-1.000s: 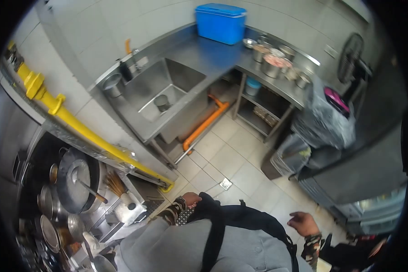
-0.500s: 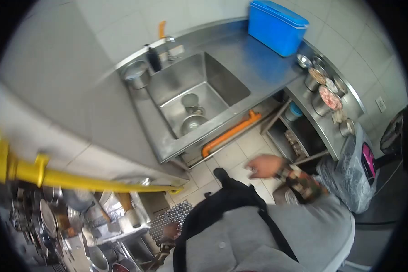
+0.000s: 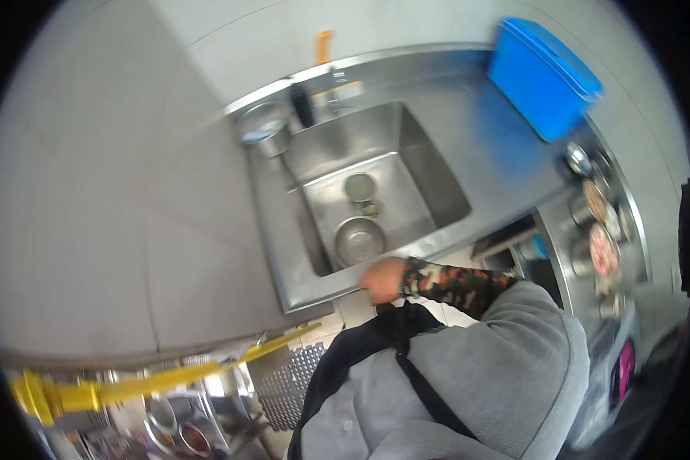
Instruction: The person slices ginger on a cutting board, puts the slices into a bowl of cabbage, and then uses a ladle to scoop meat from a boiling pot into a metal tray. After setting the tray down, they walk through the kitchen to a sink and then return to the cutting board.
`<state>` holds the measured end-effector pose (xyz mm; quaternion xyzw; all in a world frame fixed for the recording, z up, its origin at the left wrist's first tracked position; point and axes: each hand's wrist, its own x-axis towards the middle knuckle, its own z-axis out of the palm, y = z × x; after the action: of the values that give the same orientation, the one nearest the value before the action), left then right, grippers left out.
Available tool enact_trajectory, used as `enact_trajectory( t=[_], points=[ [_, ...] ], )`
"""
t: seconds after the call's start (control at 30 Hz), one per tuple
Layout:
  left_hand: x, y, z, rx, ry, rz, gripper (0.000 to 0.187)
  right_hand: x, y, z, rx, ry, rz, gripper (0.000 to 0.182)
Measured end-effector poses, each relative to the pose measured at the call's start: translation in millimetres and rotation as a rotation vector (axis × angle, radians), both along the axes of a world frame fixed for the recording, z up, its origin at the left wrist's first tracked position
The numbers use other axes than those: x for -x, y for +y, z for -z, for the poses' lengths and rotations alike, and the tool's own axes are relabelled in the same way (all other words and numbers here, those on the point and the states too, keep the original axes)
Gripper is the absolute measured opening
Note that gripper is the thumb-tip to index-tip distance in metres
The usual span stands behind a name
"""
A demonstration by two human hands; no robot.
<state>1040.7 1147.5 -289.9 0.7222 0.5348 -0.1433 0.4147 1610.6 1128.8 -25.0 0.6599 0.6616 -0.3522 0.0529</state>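
Observation:
My right hand (image 3: 383, 280), below a camouflage sleeve (image 3: 456, 286), is in front of the sink's near edge, close to my black apron (image 3: 353, 345). Its fingers point down and are blurred, so I cannot make out whether they hold anything or touch the rim. Beyond it is the steel sink (image 3: 433, 180). A round metal bowl (image 3: 360, 241) lies on the sink floor, with a smaller metal container (image 3: 359, 187) behind it. My left hand is out of view.
A metal pot (image 3: 267, 126) and dark bottle (image 3: 302, 106) stand by the faucet (image 3: 334, 88). A blue cooler (image 3: 540, 80) sits on the right counter. Food containers (image 3: 603, 251) line the far-right shelf. A yellow pipe (image 3: 153, 389) runs along the lower left.
My body and view have turned and moved closer to the sink. My right hand has come from over the floor to the sink's front edge. My left hand has left the view.

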Motion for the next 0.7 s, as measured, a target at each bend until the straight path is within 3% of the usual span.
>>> enact_trajectory(
  t=[0.17,0.23,0.27,0.3,0.37,0.4,0.47,0.5,0.57,0.6,0.63,0.67,0.7],
  points=[
    [-5.2,-21.5,6.5,0.344,-0.423,-1.011,0.019,11.1,13.6,-10.9,-0.056,0.138,-0.186,0.049],
    [-20.1,-23.5,-3.1,0.288,-0.379,-1.28,0.014,-9.1,30.4,-16.6,-0.098,0.204,-0.255,0.05],
    [-11.8,-34.9,3.8,0.291,-0.386,-1.293,0.014,-22.9,41.8,-30.3,-0.115,0.225,-0.181,0.048],
    [11.6,-55.4,23.6,0.074,-0.418,-0.884,0.013,-35.7,51.6,-44.0,-0.132,0.249,-0.11,0.047],
    [-11.4,-78.3,-23.5,0.096,-0.13,-0.733,0.014,-58.9,68.9,-65.9,-0.306,0.216,0.003,0.044],
    [-6.5,-102.2,-15.1,0.005,-0.028,-0.599,0.015,-67.2,75.9,-76.7,-0.334,0.224,0.028,0.04],
    [-11.1,-159.3,-11.2,-0.087,0.086,-0.621,0.016,-75.8,96.8,-87.9,-0.323,0.242,-0.001,0.035],
    [-17.8,-190.2,-5.7,-0.061,0.096,-0.814,0.017,-73.9,106.5,-94.8,-0.093,0.385,0.007,0.035],
    [-43.5,-253.3,4.2,0.139,-0.076,-1.643,0.019,-79.5,132.7,-59.1,-0.072,0.457,-0.416,0.034],
    [-65.8,-283.2,1.0,0.234,-0.141,-1.984,0.02,-66.2,133.7,-61.0,0.219,0.516,-0.285,0.033],
    [-90.6,-307.6,-1.6,0.311,-0.183,-2.182,0.021,-50.5,136.7,-55.3,0.412,0.545,-0.224,0.033],
    [-116.4,-327.7,-4.0,0.359,-0.209,-2.254,0.023,-40.1,137.6,-43.1,0.441,0.469,-0.344,0.033],
    [-142.6,-347.4,-11.6,0.396,-0.289,-2.118,0.026,-32.6,138.5,-26.3,0.463,0.394,-0.446,0.032]
  ],
)
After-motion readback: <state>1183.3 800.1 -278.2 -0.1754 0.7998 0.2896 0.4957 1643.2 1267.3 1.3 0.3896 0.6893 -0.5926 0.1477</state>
